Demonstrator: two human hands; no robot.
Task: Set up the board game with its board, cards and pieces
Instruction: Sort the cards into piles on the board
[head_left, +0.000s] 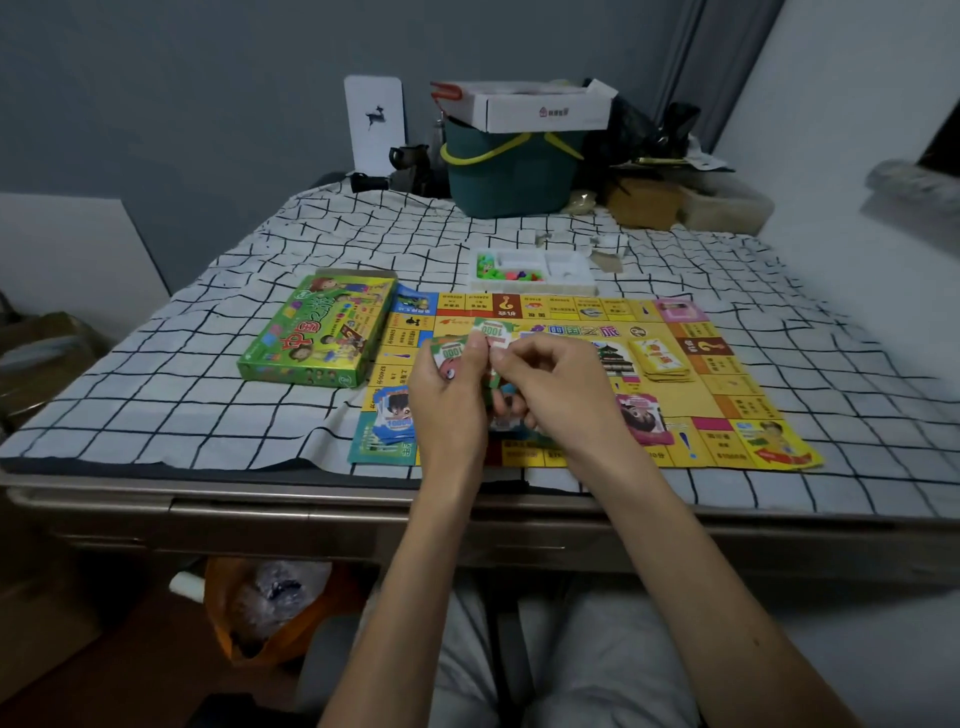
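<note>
Person, head-camera view. Left hand (449, 387) and right hand (550, 382): bare, no rings, watch or bracelets seen. Both forearms are uncovered up to the lower edge of the frame; no sleeves are shown. Light grey trousers (597, 660) are worn, seen at bottom centre.

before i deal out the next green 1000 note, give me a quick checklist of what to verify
1. Board lies flat and unfolded on the checked cloth: ok.
2. Green notes are held by the left hand, with the right hand pinching at them: ok.
3. Only one note is being peeled off: cannot tell, fingers cover the edges.
4. Blue note pile sits on the board's near left corner: ok.
5. Yellow card pile sits on the board's right side: ok.
6. Pieces are out of the white tray: not ok, coloured pieces sit in it.
</note>
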